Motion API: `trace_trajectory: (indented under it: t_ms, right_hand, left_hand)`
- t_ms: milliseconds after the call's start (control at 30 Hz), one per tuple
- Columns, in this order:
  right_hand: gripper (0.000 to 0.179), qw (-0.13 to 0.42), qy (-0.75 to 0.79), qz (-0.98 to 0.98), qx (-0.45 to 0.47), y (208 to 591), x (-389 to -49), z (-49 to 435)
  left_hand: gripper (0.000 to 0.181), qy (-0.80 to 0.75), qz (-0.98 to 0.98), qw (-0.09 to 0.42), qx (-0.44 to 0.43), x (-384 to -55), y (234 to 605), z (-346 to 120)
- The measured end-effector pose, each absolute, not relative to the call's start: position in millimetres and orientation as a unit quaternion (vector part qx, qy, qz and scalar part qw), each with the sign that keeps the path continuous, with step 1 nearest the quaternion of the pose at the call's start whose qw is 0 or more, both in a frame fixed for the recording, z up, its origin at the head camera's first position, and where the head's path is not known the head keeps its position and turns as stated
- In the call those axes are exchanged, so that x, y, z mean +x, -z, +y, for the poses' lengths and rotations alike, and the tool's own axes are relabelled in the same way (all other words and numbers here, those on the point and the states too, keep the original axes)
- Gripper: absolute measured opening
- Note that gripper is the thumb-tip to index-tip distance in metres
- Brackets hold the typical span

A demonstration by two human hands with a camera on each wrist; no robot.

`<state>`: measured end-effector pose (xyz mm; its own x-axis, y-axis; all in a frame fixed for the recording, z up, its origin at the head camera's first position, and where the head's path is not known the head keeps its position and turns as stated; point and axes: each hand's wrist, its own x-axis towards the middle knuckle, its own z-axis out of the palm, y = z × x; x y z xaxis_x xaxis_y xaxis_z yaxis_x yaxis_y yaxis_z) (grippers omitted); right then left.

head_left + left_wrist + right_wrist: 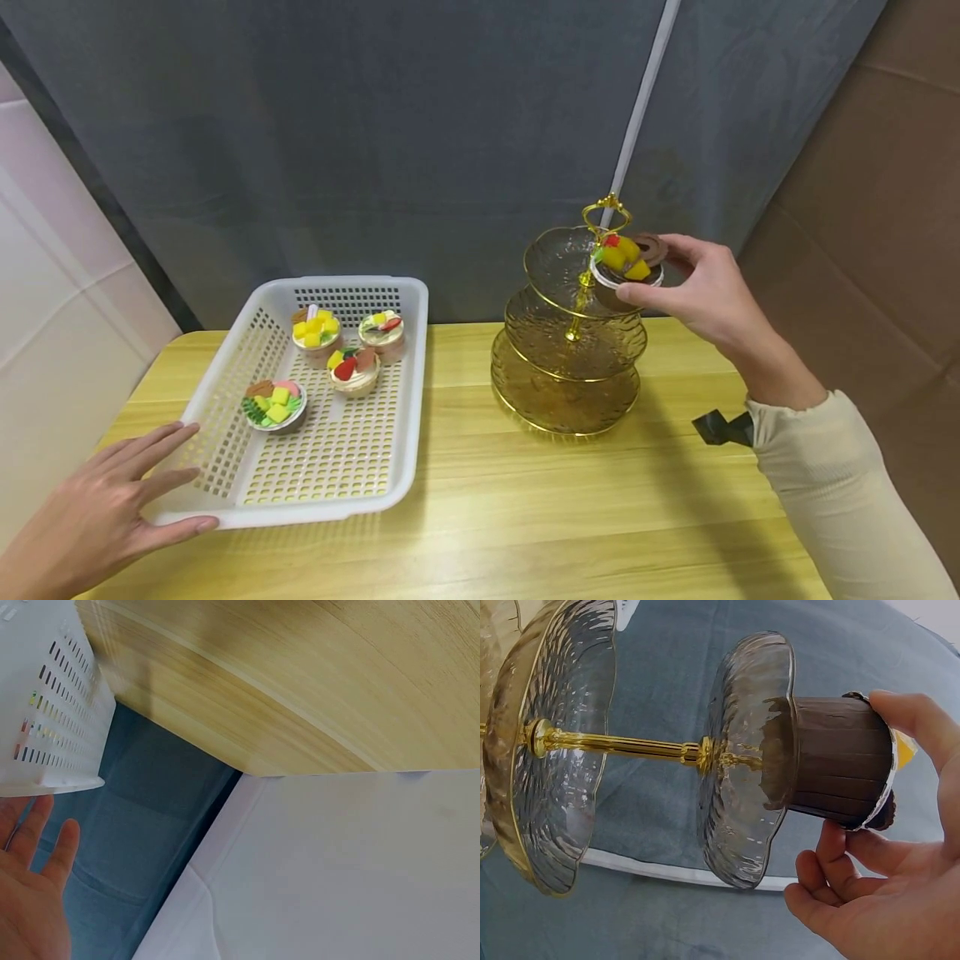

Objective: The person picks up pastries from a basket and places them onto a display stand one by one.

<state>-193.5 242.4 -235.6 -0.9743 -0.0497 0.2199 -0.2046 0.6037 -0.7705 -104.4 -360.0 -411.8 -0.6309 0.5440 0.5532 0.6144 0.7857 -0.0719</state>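
My right hand [708, 287] pinches a chocolate-brown cupcake [840, 761] by its upper rim, thumb on one side and fingers on the other. Yellow cubes, a red piece and a brown ring top it. In the right wrist view its base shows through the clear top plate [739, 667] of a gold-rimmed three-tier stand [573, 367]; whether it rests there I cannot tell. My left hand [112, 500] lies with fingers extended at the near left corner of a white plastic basket [417, 417], touching its rim. Several fruit-topped cupcakes [354, 379] sit inside the basket.
Beneath basket and stand is a light wood-grain table [495, 517]. A dark grey curtain [337, 150] hangs behind it, crossed by a pale strip. White cloth [67, 242] is on the left, brown cloth [885, 217] on the right. A black strap piece [720, 428] juts from the right cuff.
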Motion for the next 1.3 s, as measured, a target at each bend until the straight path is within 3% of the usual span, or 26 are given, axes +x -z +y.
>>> trace_trajectory:
  t_ms: [1033, 1300]
  right_hand:
    - [0.074, 0.065, -0.382, -0.919, 0.069, 245, -206, 242]
    - [0.077, 0.054, -0.375, -0.923, 0.069, 241, -204, 245]
  left_hand:
    - [0.072, 0.066, -0.895, 0.289, -0.333, -103, 411, -362]
    - [0.074, 0.046, -0.913, 0.268, -0.303, -102, 410, -361]
